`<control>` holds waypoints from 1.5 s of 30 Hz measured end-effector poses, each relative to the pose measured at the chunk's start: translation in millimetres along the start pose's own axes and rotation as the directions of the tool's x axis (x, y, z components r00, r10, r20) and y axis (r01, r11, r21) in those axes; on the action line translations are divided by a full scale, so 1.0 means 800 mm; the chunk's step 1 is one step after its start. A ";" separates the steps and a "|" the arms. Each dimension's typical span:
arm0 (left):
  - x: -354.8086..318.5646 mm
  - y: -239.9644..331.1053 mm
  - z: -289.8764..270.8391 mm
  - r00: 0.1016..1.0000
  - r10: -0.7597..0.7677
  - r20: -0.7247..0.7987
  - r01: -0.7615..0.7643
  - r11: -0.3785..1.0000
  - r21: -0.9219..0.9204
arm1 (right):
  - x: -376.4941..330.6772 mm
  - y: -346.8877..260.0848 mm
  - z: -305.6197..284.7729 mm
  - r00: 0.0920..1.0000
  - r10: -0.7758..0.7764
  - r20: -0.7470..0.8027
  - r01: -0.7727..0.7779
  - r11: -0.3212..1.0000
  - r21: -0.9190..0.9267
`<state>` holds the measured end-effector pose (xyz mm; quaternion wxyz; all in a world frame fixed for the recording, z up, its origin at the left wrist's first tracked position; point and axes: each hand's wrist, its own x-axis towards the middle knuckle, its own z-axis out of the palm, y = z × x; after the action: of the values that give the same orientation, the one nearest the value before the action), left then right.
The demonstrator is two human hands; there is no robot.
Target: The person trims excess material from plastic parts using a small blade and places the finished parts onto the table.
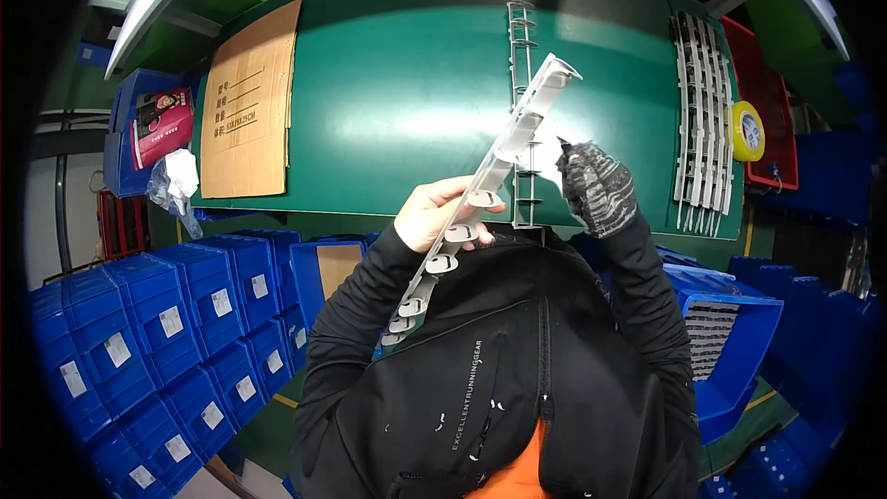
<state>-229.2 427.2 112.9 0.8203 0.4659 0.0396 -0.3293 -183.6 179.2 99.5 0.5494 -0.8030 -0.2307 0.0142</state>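
My bare left hand (439, 212) is closed around a long pale grey plastic strip (504, 150) with several rounded tabs along it. The strip slants from near my chest up over the table. To its right, my right hand (599, 189), in a dark grey patterned glove, is closed in a fist, apart from the strip. A small dark point juts up from its fingers; I cannot make out what it belongs to. Beneath the held strip, a narrow ladder-like piece (522, 42) with thin rails and crosspieces lies on the green table (397, 83).
Several similar grey strips (704, 120) lie side by side at the table's right, next to a yellow round object (747, 131) and a red bin (785, 134). Flat cardboard (248, 111) covers the left end. Blue crates (148, 314) are stacked at lower left; another blue crate (753, 314) stands at right.
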 end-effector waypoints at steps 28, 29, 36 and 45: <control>0.008 -0.006 0.017 1.000 -0.007 -0.028 0.009 0.997 0.072 | -0.008 -0.032 -0.004 0.997 0.063 0.038 -0.050 0.954 -0.296; 0.007 -0.006 0.018 1.000 -0.006 -0.026 0.008 0.995 0.097 | -0.007 -0.032 -0.004 0.997 0.064 0.038 -0.050 0.954 -0.295; 0.010 -0.009 0.017 1.000 -0.004 -0.014 0.005 0.996 0.088 | -0.011 -0.026 0.005 0.997 0.080 0.007 -0.077 0.979 -0.190; 0.013 -0.009 0.014 0.999 -0.004 -0.033 0.005 1.000 0.022 | -0.020 -0.026 0.004 0.976 -0.166 -0.139 0.112 0.936 -0.333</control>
<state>-228.1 410.5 110.4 0.8136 0.4803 0.0505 -0.3238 -206.1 181.4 113.0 0.4271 -0.8622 -0.2398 -0.1294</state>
